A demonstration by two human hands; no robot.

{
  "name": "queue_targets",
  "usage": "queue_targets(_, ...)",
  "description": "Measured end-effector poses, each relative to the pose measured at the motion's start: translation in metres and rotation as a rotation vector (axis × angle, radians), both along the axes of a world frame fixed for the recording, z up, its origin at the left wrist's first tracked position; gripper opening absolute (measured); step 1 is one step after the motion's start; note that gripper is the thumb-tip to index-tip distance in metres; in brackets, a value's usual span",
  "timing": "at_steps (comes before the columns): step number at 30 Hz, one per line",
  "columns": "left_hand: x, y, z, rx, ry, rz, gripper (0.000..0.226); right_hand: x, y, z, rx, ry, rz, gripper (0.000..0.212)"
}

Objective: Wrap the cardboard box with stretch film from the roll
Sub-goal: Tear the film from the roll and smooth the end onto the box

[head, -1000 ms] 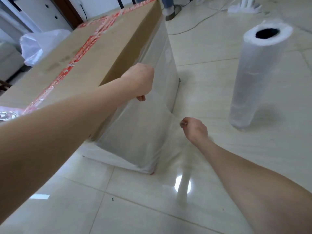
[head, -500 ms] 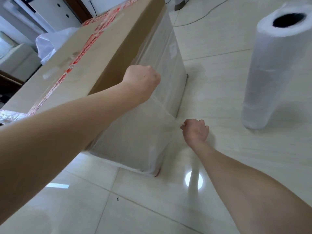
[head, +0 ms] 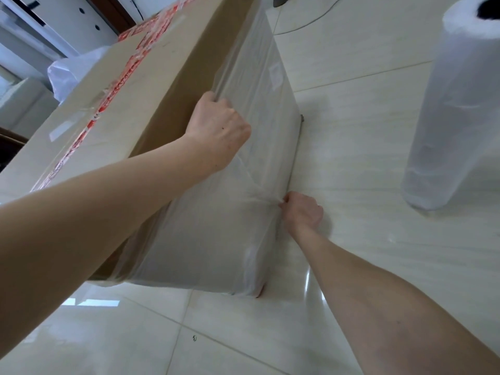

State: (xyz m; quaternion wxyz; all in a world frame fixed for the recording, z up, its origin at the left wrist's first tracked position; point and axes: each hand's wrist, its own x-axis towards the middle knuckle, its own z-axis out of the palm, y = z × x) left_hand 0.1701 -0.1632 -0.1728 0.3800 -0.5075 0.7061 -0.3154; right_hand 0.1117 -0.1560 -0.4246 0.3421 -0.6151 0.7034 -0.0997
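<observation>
A large cardboard box (head: 130, 85) with red tape along its top stands on the tiled floor. Clear stretch film (head: 205, 239) covers its near side and right side. My left hand (head: 216, 128) is closed on the film's upper edge against the box's near top corner. Lower down, my right hand (head: 304, 212) pinches a gathered bunch of film at the box's right vertical edge. The stretch film roll (head: 457, 109) stands upright on the floor to the right, apart from both hands.
A white plastic bag (head: 73, 74) lies behind the box at the left, beside white furniture (head: 24, 104). A cable (head: 305, 23) runs across the floor at the back. Glossy floor tiles (head: 365, 266) surround the box.
The view has moved closer to the box. My left hand has shifted up to the film's top edge, and my right hand has drawn the film in against the box's right edge.
</observation>
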Motion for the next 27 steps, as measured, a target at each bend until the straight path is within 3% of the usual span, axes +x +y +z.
queue_targets(12,0.002,-0.007,-0.002,-0.039,0.061,-0.055,0.020,0.011,-0.012,-0.007,0.016,-0.169,-0.011,0.031)
queue_targets(16,0.000,-0.006,0.000,-0.029,0.048,-0.034,0.016,0.003,-0.011,-0.011,-0.087,-0.135,-0.120,0.043)
queue_targets(20,-0.004,0.001,0.000,-0.013,0.005,-0.096,0.021,-0.002,-0.005,-0.009,-0.140,-0.220,-0.279,0.046)
queue_targets(24,-0.013,0.017,-0.011,0.120,0.058,-0.273,0.021,-0.007,0.004,-0.012,-0.067,-0.273,-0.270,0.046)
queue_targets(27,-0.010,0.035,-0.035,0.383,0.115,-0.198,0.025,-0.016,-0.001,-0.010,-0.067,-0.258,-0.293,0.043)
